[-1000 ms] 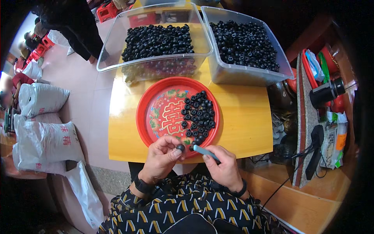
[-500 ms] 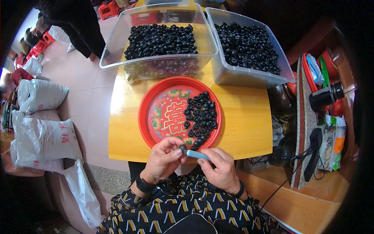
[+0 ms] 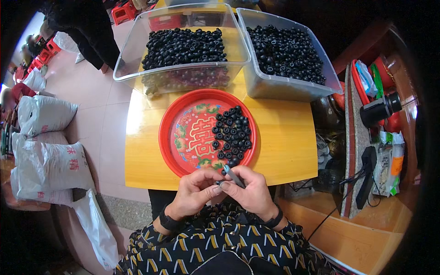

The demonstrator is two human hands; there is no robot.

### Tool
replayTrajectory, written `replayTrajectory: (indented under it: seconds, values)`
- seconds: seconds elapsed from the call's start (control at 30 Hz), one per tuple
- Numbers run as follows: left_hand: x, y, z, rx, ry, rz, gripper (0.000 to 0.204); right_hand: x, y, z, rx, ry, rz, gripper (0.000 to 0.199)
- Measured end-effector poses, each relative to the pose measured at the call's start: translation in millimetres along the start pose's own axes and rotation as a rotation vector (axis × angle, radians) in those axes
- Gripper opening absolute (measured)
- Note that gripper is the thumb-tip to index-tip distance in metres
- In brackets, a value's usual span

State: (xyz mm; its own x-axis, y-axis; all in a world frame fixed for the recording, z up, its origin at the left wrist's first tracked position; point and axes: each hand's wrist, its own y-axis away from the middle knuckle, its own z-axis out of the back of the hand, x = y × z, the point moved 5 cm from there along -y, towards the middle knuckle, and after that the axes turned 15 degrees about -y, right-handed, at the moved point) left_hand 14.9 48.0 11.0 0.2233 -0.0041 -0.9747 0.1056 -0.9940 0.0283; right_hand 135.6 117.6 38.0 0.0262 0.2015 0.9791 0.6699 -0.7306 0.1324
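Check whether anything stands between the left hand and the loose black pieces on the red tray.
Partly: the blue-grey tool in the right hand slants up beside the left hand, its upper end close to the lowest black pieces. Nothing else visible stands in the way.

- The shirt (image 3: 181, 254) was black, printed with slanted yellow and whitish bars.
- Its sleeves (image 3: 149, 233) carried the same print.
- The left hand (image 3: 193, 191) was bare, above a black wristband (image 3: 170, 222).
- The right hand (image 3: 255, 192) matched, with another black band (image 3: 275, 218).

There are two bins (image 3: 285, 88), one tray (image 3: 163, 137) and one tool (image 3: 235, 177).
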Motion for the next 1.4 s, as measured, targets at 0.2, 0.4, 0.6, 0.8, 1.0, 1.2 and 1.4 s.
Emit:
replayTrajectory:
  seconds: [0.2, 0.4, 0.6, 0.8, 1.0, 1.2, 1.4]
  values:
    - [4.5, 3.9, 3.0, 0.022, 0.026, 0.037, 0.017, -13.6, -0.2, -2.4, 0.044, -0.263, -0.067, 0.019]
    - [11.2, 4.0, 2.5, 0.028, 0.266, 0.141, 0.019, -14.7, 3.0, -2.4, 0.063, -0.188, -0.084, 0.018]
    - [13.1, 3.4, 2.4, 0.114, 0.47, 0.162, 0.019, -9.0, 3.2, -7.5, 0.101, -0.275, -0.079, 0.017]
    - [15.9, 4.8, 3.1, 0.07, 0.443, 0.227, 0.02, -5.9, 2.3, -9.5, 0.114, -0.267, -0.081, 0.014]
    - [18.1, 3.2, -0.4, 0.1, 0.507, 0.234, 0.02, -11.4, 0.1, -6.7, 0.096, -0.224, -0.018, 0.012]
    - [22.3, 1.9, -1.9, 0.142, 0.655, 0.236, 0.019, -21.1, 0.3, -1.0, 0.052, -0.212, -0.031, 0.014]
    - [22.2, 2.1, -1.2, 0.108, 0.627, 0.267, 0.019, -7.8, 0.2, -6.2, 0.054, -0.129, -0.03, 0.014]
